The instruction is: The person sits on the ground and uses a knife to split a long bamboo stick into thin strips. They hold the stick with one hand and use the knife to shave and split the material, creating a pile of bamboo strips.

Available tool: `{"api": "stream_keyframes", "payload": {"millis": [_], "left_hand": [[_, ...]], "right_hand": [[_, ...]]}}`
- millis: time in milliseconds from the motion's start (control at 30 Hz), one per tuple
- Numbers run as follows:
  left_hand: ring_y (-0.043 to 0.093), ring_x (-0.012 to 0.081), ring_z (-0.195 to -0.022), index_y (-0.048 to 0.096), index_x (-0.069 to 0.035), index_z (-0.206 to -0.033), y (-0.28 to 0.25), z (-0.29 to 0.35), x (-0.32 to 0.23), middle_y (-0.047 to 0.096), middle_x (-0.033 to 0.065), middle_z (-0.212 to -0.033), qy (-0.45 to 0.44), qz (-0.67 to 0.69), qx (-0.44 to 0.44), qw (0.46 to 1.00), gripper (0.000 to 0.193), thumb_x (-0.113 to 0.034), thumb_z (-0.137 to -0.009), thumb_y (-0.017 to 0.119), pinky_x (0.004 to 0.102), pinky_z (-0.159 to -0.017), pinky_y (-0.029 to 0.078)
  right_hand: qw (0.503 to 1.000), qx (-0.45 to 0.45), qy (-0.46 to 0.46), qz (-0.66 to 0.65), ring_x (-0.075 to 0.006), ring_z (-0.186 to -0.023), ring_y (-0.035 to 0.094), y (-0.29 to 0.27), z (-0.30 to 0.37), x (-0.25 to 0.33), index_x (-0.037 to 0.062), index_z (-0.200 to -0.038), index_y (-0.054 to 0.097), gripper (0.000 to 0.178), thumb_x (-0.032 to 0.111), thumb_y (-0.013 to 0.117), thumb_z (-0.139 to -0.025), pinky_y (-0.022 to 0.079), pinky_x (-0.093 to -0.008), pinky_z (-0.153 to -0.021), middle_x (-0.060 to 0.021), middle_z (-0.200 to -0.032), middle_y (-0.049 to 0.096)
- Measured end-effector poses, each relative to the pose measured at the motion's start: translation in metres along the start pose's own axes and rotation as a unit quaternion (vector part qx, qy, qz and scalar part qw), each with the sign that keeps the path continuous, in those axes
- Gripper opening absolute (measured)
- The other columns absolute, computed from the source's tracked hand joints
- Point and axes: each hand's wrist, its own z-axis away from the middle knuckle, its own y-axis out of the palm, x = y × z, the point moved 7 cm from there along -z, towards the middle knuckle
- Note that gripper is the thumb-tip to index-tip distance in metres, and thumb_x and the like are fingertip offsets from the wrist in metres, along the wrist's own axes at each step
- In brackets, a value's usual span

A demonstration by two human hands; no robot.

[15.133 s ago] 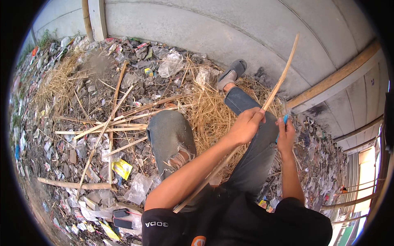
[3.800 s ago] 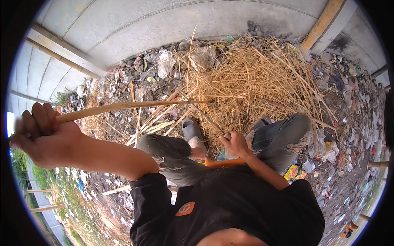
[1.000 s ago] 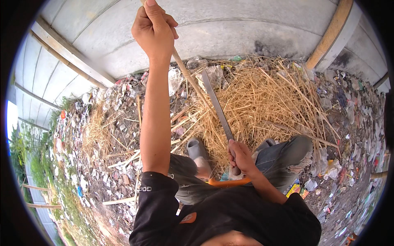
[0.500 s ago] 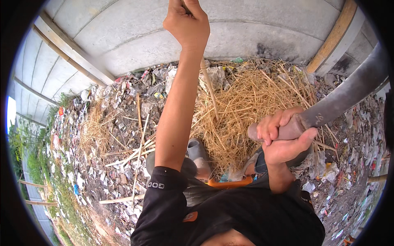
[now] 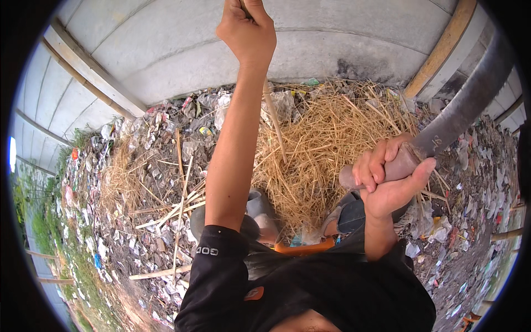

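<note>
My left hand (image 5: 246, 34) is raised at the top of the view, closed round a pale stick (image 5: 275, 119). Below the fist the stick passes behind my wrist and its lower end meets the straw pile (image 5: 315, 149). In my right hand (image 5: 390, 174) is a machete (image 5: 462, 108), gripped by its thick brown handle. Its wide dark blade slants up to the far right, apart from the stick. The stick's upper end is mostly hidden by my left fist.
A grey panel wall (image 5: 354, 44) stands close ahead, with a wooden post (image 5: 440, 50) at right. Plastic litter covers the ground, and thin split strips (image 5: 182, 210) lie at left. An orange seat edge (image 5: 304, 247) shows between my legs.
The machete blade has tilted up more steeply, with my right hand slightly farther right. My left hand keeps its hold on the stick, and the whole view has shifted a little.
</note>
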Motion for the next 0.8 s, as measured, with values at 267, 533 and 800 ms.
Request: {"api": "stream_keyframes", "payload": {"millis": [267, 533, 800], "left_hand": [[0.049, 0.0111, -0.045, 0.05, -0.008, -0.068, 0.002, -0.006, 0.021, 0.048, 0.0016, -0.049, 0.022, -0.028, -0.015, 0.999, 0.049, -0.04, -0.105, 0.055, 0.029, -0.044, 0.038], [0.053, 0.0099, -0.043, 0.052, -0.007, -0.069, -0.011, -0.001, 0.018, 0.052, 0.0009, -0.047, -0.048, -0.016, 0.011, 0.999, 0.05, -0.043, -0.105, 0.055, 0.0265, -0.044, 0.04], [0.046, 0.0092, -0.044, 0.049, -0.007, -0.07, -0.017, -0.012, 0.04, 0.049, 0.0008, -0.048, -0.054, -0.035, 0.005, 0.998, 0.05, -0.042, -0.105, 0.054, 0.0275, -0.045, 0.037]], "right_hand": [[0.871, -0.066, 0.453, 0.178, -0.0059, -0.047, 0.042, -0.067, 0.104, -0.112, 0.0074, -0.078, 0.048, 0.057, 0.058, 0.046, -0.104, 0.037, -0.0239, -0.044, -0.0018, -0.062, 0.047], [0.997, -0.06, -0.051, 0.004, -0.009, -0.045, 0.043, -0.005, 0.025, -0.014, 0.006, -0.091, 0.049, 0.056, 0.058, 0.033, -0.107, 0.039, -0.0283, -0.043, -0.0025, -0.06, 0.046], [0.848, -0.056, 0.482, 0.214, -0.0092, -0.044, 0.046, -0.123, 0.148, -0.175, 0.007, -0.079, 0.05, 0.054, 0.053, 0.045, -0.106, 0.041, -0.0293, -0.043, -0.0005, -0.06, 0.048]]}}
